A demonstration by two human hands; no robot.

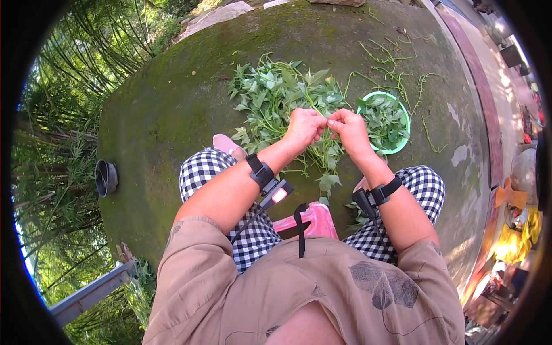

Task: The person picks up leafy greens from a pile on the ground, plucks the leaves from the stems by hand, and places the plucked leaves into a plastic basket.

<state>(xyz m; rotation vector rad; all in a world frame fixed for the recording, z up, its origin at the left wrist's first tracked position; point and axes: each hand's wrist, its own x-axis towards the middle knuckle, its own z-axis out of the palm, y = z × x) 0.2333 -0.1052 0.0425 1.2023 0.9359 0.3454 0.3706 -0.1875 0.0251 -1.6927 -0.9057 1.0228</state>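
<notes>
My left hand is closed in a pinch on a leafy green stem, whose upper part slants up and left from my fingers. Against it, fingertips nearly meeting, my right hand pinches the same stem. Beneath and beyond both hands spreads a heap of leafy green vines on the ground. Just right of my right hand stands a light green basin holding picked leaves.
Bare stripped stems lie scattered beyond the basin on the mossy concrete. Between my legs is a pink stool. A dark pot sits at the left edge, near bamboo. Yellow bags and other items line the right side.
</notes>
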